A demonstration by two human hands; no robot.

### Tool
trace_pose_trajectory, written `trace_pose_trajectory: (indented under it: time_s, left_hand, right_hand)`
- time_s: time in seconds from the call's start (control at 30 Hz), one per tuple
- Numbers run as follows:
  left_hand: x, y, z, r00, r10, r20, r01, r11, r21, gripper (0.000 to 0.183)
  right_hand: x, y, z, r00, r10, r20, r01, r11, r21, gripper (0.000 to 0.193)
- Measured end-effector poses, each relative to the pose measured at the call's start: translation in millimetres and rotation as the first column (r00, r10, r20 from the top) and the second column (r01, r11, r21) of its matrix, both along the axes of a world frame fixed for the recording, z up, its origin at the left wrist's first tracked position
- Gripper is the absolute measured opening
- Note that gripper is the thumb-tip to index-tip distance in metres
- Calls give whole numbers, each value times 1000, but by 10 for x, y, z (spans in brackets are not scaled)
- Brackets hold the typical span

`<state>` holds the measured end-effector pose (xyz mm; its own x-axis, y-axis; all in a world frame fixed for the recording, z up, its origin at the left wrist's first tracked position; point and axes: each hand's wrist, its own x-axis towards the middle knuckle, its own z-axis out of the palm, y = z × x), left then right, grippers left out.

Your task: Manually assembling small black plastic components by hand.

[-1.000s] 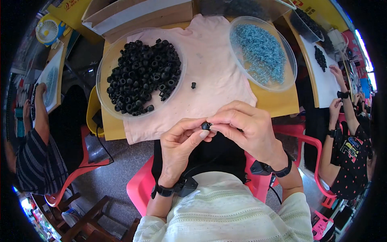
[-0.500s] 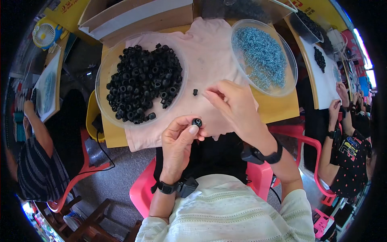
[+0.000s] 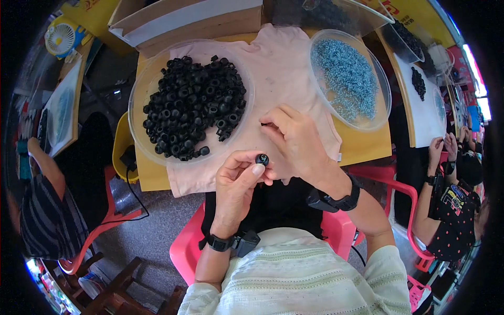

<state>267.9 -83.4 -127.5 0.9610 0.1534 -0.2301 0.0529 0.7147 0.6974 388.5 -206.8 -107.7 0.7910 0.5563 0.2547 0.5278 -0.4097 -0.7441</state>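
wooden table (image 3: 367, 147) — pink cloth (image 3: 278, 68), cardboard box (image 3: 184, 21)

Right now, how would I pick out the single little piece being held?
Find the pale pink cloth over the table, then its near edge. There the left hand pinches one small black ring-shaped piece at its fingertips, apart from the heap in the clear round dish.

I count two clear round trays (image 3: 137, 100) on my table — one heaped with black rubber rings (image 3: 194, 107), too many to count, the other filled with small blue-grey metal parts (image 3: 346, 79), likewise uncountable. One black ring (image 3: 261, 159) sits apart at my fingertips. One pink cloth (image 3: 278, 68), one cardboard box (image 3: 184, 21), two wrist straps — one on each wrist.
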Motion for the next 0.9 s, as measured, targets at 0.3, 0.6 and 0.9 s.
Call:
trace_pose_trajectory:
  time_s: [0.3, 0.6, 0.9]
  left_hand:
    - [-23, -25, 41, 999, -31, 11, 31, 997, -72, 19]
    - [-36, -165, 140, 999, -38, 35, 38, 999, -14, 18]
    - [-79, -209, 225, 999, 18, 32, -23, 984, 176, 18]
  right_hand:
    - [-172, -299, 320, 738, 202, -644, 134, 892, 433, 19]
    - [-386, -423, 367, 743, 281, -607, 101, 850, 517, 15]
    - [-423, -485, 391, 748, 277, -604, 143, 820, 554, 13]
